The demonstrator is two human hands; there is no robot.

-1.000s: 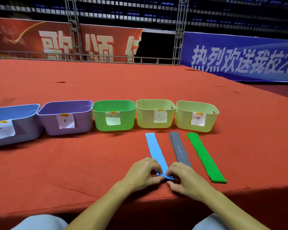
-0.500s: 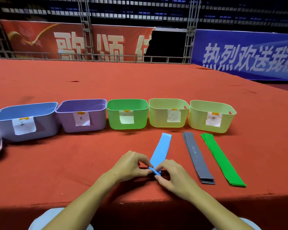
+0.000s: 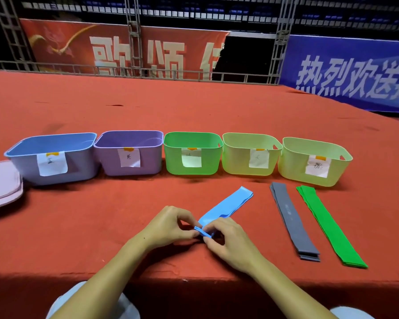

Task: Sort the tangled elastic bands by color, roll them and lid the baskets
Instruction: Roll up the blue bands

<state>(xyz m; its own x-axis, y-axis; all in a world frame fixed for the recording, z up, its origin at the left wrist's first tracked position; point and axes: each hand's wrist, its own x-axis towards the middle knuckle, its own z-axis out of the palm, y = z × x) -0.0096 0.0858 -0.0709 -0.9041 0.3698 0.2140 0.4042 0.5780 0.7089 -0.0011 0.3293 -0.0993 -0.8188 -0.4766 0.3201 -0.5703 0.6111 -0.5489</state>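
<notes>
**bandwrangler:** Five baskets in a row at the far side of the red table point(image 3: 78, 222): blue basket point(image 3: 53, 162) far left, then purple point(image 3: 129, 155), green point(image 3: 191, 155) and two yellowish ones point(image 3: 251, 157) point(image 3: 313, 164), all open. Something pale pink point(image 3: 2, 183) is cut off at the left edge, lids I'd guess. Gray bands point(image 3: 293, 222) and green bands point(image 3: 327, 224) lie flat and unrolled on the right, near-to-far.

**rollitup:** And the blue one?

**bandwrangler:** Blue band point(image 3: 226, 207) runs diagonally, free end pointing far-right, rolled end nearest the person. That axis is what matters: I reckon the roll has to travel along the strip, away from the body and to the right. Both hands sit right on it, left hand point(image 3: 168, 226) pinching the left end of the little roll, right hand point(image 3: 230, 240) pinching the right end with fingers curled over. Neither is really nearer.

**rollitup:** Tight roll?

**bandwrangler:** Can't tell, fingers hide most of it, only a small blue lip shows between them. Basket labels are too blurry to read, and the insides are mostly hidden from this angle.
</notes>
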